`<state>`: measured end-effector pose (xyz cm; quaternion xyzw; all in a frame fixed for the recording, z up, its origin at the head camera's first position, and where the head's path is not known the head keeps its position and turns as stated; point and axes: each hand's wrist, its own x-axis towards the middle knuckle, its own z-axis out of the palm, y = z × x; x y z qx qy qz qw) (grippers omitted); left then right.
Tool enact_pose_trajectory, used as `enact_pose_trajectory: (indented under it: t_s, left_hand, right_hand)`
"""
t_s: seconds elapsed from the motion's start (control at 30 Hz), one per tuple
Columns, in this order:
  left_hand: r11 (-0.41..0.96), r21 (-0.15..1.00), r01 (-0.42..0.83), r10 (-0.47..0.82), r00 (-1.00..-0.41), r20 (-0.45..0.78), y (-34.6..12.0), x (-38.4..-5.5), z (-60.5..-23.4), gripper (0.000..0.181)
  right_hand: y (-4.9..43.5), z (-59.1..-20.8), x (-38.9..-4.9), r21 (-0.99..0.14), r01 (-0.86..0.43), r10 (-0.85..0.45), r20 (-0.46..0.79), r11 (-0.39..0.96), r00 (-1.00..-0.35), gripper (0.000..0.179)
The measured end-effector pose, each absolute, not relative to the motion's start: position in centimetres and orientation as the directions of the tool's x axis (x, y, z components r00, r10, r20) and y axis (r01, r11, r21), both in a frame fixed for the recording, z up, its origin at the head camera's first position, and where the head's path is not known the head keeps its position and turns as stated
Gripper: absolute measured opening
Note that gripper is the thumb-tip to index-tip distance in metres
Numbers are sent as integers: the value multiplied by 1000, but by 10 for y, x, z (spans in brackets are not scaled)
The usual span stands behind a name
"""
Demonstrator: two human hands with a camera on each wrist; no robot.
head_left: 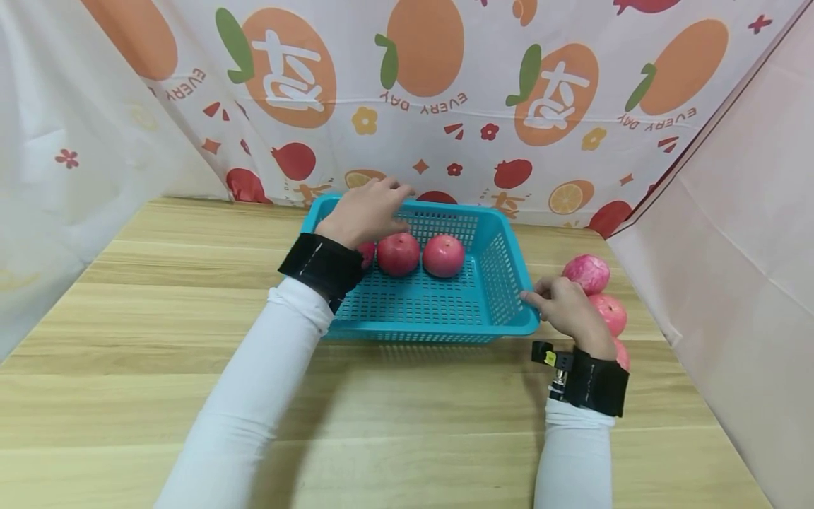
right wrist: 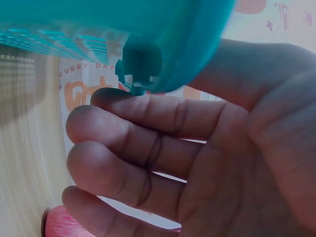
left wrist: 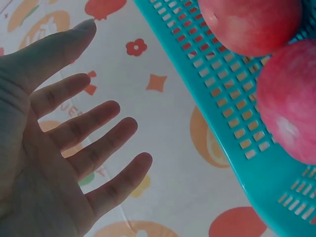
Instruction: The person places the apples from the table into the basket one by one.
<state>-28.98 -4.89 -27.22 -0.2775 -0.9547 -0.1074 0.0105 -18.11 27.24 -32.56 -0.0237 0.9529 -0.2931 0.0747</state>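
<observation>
A turquoise plastic basket with slotted walls stands on the wooden table. Inside it, a row of red apples lies along the back half, one partly hidden behind the left wrist. My left hand hovers over the basket's back left part, fingers spread and holding nothing; its palm also shows in the left wrist view, beside the basket's edge. At the front right corner, my right hand pinches the basket rim, thumb on top and fingers curled underneath, as the right wrist view shows.
Several pinkish-red apples stand in a line on the table right of the basket, partly behind the right hand and wrist. A fruit-printed cloth hangs along the table's back edge. Pale sheets border both sides.
</observation>
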Motion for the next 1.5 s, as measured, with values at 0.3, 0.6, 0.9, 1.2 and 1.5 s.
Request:
enact_pose_trajectory:
  t_s: [0.3,0.6,0.9,1.2,1.5]
  left_hand:
    - [823,207,529,520,-848,101,-60,-291,-273,63]
    - [836,186,516,501,-857,121,-76,-288,-271,56]
    - [848,207,488,470,-873,131,-95,-283,-273,58]
    - [855,181,486,468,-874,132,-108,-282,-275,59]
    - [866,222,448,430,-894,127,-124,-280,-274,61]
  right_hand:
    - [272,-329,-181,-563,-19,-97,-108,826,-989,30]
    - [271,-328,-182,-562,-23,-98,-105,827,-990,30]
    - [271,-328,-182,-558,-28,-105,-106,830,-989,31]
    - [272,-326,-181,-559,-9,-95,-125,829,-988,31]
    - [272,-326,-181,-561,-5,-95,-131,827,-987,31]
